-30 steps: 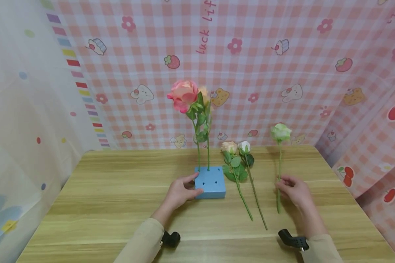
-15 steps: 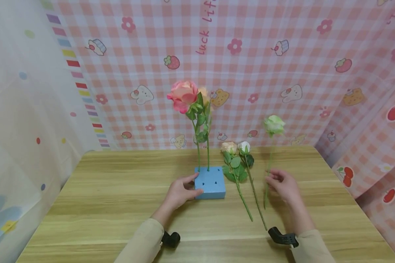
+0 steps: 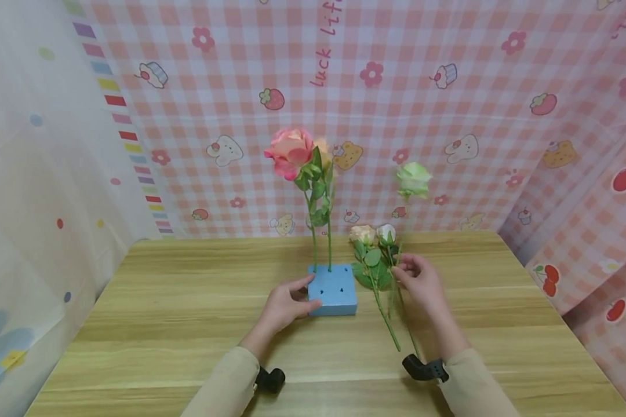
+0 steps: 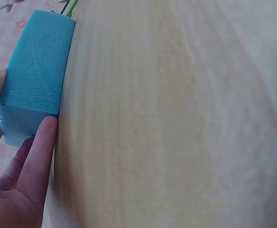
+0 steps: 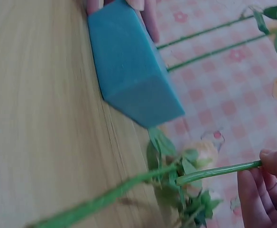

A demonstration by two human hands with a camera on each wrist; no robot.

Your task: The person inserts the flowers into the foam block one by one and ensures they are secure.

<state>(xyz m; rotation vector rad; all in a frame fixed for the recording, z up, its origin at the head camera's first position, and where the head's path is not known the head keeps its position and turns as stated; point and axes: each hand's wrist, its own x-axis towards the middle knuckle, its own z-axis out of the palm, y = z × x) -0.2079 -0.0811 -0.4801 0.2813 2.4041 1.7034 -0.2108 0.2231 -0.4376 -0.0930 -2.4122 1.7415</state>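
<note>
My left hand holds the left end of a blue foam block, thumb at the front and fingers toward the back. In the left wrist view, the fingers lie along the end of the block. Several small holes mark its top. A pink rose and a peach rose, partly hidden behind it, stand upright in its back edge. Right of the block, my right hand pinches the stem of a pale green rose. In the right wrist view, that stem's cut end is free, apart from the block.
A peach rose with leaves and a white rose lie on the wooden table, right of the block and under my right hand. A checked cloth hangs behind the table.
My right hand has moved left with the pale green rose, lifting it higher and over the lying roses; the stem now tilts. My left hand and the block have stayed still.
</note>
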